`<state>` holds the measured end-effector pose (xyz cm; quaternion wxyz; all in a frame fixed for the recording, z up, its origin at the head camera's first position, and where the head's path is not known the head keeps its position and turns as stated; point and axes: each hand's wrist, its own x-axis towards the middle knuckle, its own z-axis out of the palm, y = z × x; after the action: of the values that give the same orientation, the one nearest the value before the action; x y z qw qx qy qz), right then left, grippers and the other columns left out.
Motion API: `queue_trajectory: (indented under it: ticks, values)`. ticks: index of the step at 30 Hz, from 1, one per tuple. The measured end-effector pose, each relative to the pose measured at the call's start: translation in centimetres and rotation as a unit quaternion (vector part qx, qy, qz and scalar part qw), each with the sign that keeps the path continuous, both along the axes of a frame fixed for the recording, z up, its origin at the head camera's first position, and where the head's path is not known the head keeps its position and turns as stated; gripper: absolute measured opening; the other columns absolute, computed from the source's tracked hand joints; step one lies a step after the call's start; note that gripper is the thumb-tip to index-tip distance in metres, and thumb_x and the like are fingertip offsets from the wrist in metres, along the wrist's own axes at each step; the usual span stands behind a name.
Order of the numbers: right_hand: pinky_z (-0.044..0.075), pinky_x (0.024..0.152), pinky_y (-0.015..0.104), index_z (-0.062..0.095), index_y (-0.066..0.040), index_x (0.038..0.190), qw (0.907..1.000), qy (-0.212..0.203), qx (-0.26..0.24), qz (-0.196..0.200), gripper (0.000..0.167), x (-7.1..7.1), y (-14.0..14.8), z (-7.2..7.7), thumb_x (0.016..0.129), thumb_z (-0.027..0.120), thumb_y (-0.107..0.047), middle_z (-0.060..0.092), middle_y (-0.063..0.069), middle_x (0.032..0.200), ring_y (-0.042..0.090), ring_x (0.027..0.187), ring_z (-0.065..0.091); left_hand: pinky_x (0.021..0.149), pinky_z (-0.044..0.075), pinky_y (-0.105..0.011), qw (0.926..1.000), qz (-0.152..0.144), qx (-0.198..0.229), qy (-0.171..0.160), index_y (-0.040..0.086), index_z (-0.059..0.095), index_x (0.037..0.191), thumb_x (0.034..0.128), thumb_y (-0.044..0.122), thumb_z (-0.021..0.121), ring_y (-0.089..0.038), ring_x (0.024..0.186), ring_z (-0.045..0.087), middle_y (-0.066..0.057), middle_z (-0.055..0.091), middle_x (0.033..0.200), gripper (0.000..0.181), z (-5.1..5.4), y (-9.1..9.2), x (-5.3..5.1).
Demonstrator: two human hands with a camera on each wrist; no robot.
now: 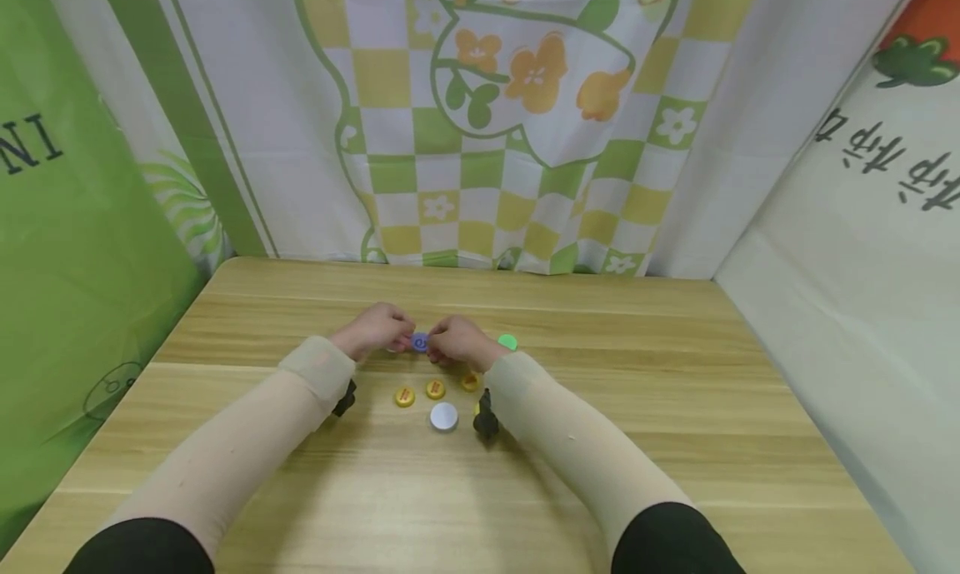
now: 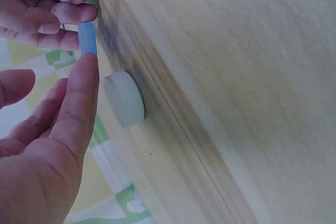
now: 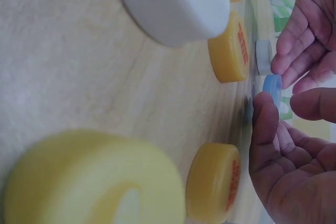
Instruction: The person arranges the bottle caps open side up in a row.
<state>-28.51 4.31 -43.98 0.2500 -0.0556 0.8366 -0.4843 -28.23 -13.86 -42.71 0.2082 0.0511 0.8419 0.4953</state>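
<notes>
A blue bottle cap (image 1: 420, 341) lies between my two hands in the head view. My left hand (image 1: 378, 328) touches one side of it with an outstretched fingertip, the thumb standing apart, as the left wrist view shows. From the other side a forefinger of my right hand (image 1: 459, 341) meets the blue cap (image 3: 272, 88), thumb likewise apart. Whether the cap rests on the table or is lifted I cannot tell. Beside the left fingers sits a whitish cap (image 2: 125, 99), mostly covered by that hand in the head view.
Nearer me are yellow caps with red print (image 1: 405, 396), (image 1: 435, 389), another yellow cap (image 1: 470, 381) and a white cap (image 1: 443, 417). A yellow cap (image 3: 94, 182) is partly hidden by my right wrist in the head view. A green cap (image 1: 507, 341) lies right of my right hand. Curtains border the wooden table (image 1: 637, 374).
</notes>
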Motion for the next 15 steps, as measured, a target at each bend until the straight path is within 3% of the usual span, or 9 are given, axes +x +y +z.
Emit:
queue_trajectory:
  ticks: [9,15]
  values:
    - [0.057,0.071,0.024,0.066,0.007,0.120,0.9999,0.004,0.009,-0.001,0.025,0.03,-0.08,-0.18,0.099,0.059,-0.004,0.070,0.010,0.090,0.017,0.080,0.064,0.089,0.059,-0.034,0.9997,-0.017,-0.011,-0.014,-0.021,0.053,0.131,0.1015,0.000,0.052,-0.026,0.096,0.067,-0.029,0.065,0.118,0.036,0.30,-0.03,0.08]
    - [0.055,0.067,0.022,0.067,0.008,0.122,0.9995,0.019,0.025,0.010,0.027,0.31,-0.29,-0.02,0.099,0.058,-0.004,0.069,0.009,0.087,0.014,0.076,0.062,0.093,0.058,-0.035,0.9993,-0.021,-0.009,-0.031,-0.021,0.045,0.139,0.1034,0.001,0.050,-0.030,0.105,0.066,-0.032,0.059,0.129,0.042,0.75,-0.20,0.23]
